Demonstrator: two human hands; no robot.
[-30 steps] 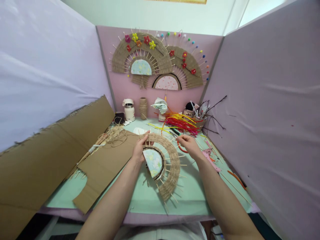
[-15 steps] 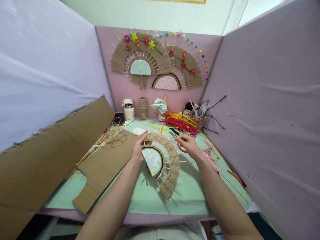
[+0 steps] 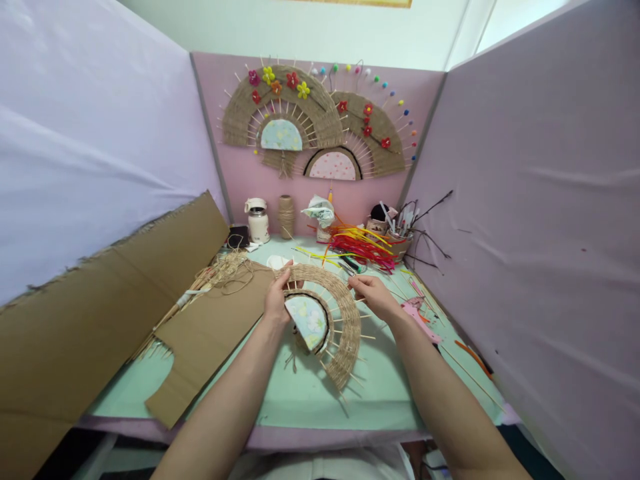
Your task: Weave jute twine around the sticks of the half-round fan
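A half-round fan (image 3: 349, 333) of woven twine on thin sticks is held tilted above the table, its right end hanging down. My left hand (image 3: 278, 297) is closed around its left end, thumb on the front and fingers partly hidden behind. Pale floral fabric (image 3: 307, 323) with a dark edging covers the fan's centre, and stick tips poke out past the woven band. At the outer upper-right edge, my right hand (image 3: 376, 297) is closed in a pinch, touching or very near the edge. What its fingertips hold is too small to tell.
Behind the hands lies a pile of red and yellow pipe cleaners (image 3: 363, 247). Cardboard (image 3: 215, 330) covers the left side of the table. A pink glue gun (image 3: 421, 321) lies at right. A twine spool (image 3: 286, 217) and a bottle (image 3: 258, 221) stand at the back, below two finished-looking fans (image 3: 235, 120).
The fan has turned slightly, its lower end shifting right. My right hand has moved a little left, closer to the fan's edge. The red curved strip below it no longer shows.
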